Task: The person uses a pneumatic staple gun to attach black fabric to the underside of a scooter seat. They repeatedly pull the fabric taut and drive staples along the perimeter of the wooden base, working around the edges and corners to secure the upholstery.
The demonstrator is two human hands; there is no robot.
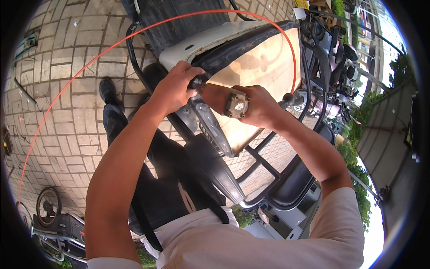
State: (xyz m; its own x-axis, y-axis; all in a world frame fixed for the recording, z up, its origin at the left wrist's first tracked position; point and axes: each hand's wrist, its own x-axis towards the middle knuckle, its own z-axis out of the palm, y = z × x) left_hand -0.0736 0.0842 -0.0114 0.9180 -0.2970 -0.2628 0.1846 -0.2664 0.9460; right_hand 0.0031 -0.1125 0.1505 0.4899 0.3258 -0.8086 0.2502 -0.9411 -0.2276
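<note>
My right hand (260, 105) is closed round an air staple gun (237, 105), whose square, bolted cap faces up. A red air hose (294, 58) runs to a dark coupling (286, 99) behind that hand. The gun's nose points left at the edge of an upturned seat with a pale board base (264, 54). Beside the nose, my left hand (178, 83) pinches the edge of the black seat cover (233, 50), which wraps over the board's rim. My left fingers partly hide the spot where nose and cover meet, so I cannot tell whether they touch.
The seat rests on a black-framed vehicle with tubular rails (264, 161). Brick paving (67, 112) spreads to the left, with a wheel (48, 206) at lower left. Parked scooters (336, 67) stand at the right. The red hose arcs across the far side.
</note>
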